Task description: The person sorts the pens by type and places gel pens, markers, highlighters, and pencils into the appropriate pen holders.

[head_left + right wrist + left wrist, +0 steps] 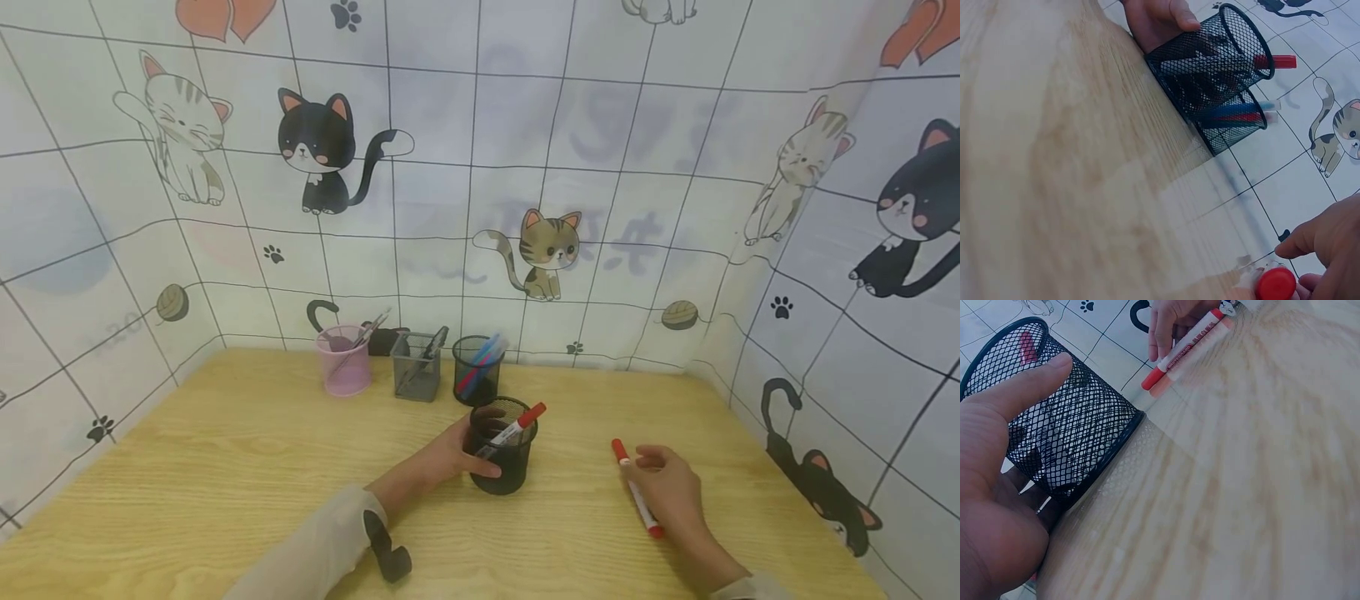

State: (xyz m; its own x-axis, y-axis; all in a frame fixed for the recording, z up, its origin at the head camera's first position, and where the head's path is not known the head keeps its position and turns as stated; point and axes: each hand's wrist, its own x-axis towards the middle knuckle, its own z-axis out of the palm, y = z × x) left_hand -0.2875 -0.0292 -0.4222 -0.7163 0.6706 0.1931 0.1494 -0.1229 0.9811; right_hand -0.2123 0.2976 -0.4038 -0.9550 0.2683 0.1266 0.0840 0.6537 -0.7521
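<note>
A black mesh pen holder (504, 467) stands upright on the table in the head view, a red-capped marker (517, 427) leaning inside it. My left hand (461, 454) grips the holder from its left side, thumb across the near wall; the left wrist view shows the thumb (1035, 384) on the mesh. Another red-capped marker (642, 504) lies to the right. Over it is my right hand (667, 487), fingers loosely bent at the marker's side. In the right wrist view the thumb (1300, 240) stands apart from the marker's red end (1275, 284).
Along the back stand a pink pen holder (347, 371), a grey square mesh holder (417, 379) with pens, and a round black mesh holder (476, 387) with blue and red pens. A cat-patterned sheet (427, 208) rises behind the wooden table (247, 450).
</note>
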